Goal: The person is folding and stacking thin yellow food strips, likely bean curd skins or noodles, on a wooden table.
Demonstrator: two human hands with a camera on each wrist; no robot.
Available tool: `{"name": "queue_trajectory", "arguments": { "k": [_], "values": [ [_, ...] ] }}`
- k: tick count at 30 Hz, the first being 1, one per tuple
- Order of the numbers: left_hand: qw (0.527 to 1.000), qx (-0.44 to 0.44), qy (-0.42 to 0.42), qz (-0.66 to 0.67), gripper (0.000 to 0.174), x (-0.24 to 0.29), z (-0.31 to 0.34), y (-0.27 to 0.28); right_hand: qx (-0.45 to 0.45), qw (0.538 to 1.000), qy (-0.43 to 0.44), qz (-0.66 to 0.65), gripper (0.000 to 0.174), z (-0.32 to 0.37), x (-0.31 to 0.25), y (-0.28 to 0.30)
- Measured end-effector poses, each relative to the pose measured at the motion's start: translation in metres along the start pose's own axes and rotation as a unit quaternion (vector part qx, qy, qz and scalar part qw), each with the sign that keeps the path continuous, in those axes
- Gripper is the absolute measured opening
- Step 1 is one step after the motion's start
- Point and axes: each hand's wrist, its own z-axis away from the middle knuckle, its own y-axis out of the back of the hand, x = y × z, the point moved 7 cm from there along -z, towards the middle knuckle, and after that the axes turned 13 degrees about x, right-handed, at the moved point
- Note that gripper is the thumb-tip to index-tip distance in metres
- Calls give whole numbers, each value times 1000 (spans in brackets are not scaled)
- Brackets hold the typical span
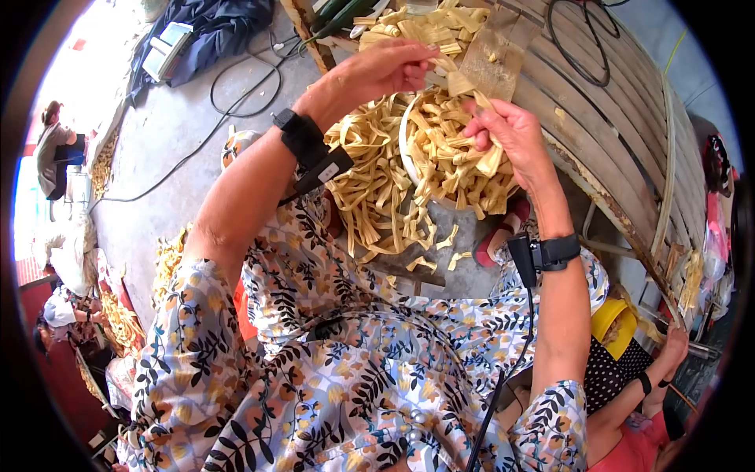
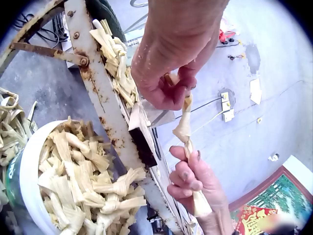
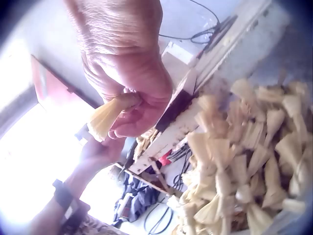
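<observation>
A pale yellow strip of tofu skin (image 1: pixel 458 82) with a knot in its middle is stretched between the two hands. The left hand (image 1: pixel 395 68) pinches its upper end between thumb and fingers. Lower down, the right hand (image 1: pixel 510 132) grips the other end, whose flared tail (image 2: pixel 200 204) sticks out below the fingers in the left wrist view. Both hands are above a white-rimmed bucket (image 2: pixel 35 155) heaped with knotted tofu-skin pieces (image 1: pixel 450 161). Beside the bucket lies a pile of long loose strips (image 1: pixel 368 169).
A slatted wooden table (image 1: pixel 602 130) with a rusty frame holds a board (image 1: pixel 489 69), a stack of cut strips (image 1: pixel 429 30) and a cable (image 1: pixel 602 69). A few knotted pieces (image 1: pixel 425 264) lie below the bucket. Another person's arm (image 1: pixel 667 355) and a yellow container (image 1: pixel 609 321) are at lower right.
</observation>
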Motion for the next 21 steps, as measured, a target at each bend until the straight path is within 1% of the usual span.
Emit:
{"name": "queue_trajectory", "arguments": {
  "k": [3,4,7,10,12,14,16,21],
  "values": [
    [997,-11,61,55,20,-10,9,-16,-1,997,49,60,22,-3,-2,2],
    [996,-12,67,55,20,-13,6,-17,-7,997,46,67,22,-4,2,-1],
    [984,-25,116,130,21,-23,1,-13,-16,998,37,49,21,-3,3,-6],
    [991,-34,93,92,19,-23,3,-14,-16,999,13,49,22,-3,5,-3],
    [998,67,6,8,18,-12,3,-4,-37,999,-22,29,22,2,4,-9],
    [980,171,-73,-71,17,5,10,2,-52,997,-49,15,22,6,2,-16],
    [979,176,-73,-67,18,5,5,8,-57,996,-67,8,23,7,1,-19],
    [979,184,-78,-39,17,11,1,18,-75,994,-75,-20,24,11,-2,-24]
  ]
}}
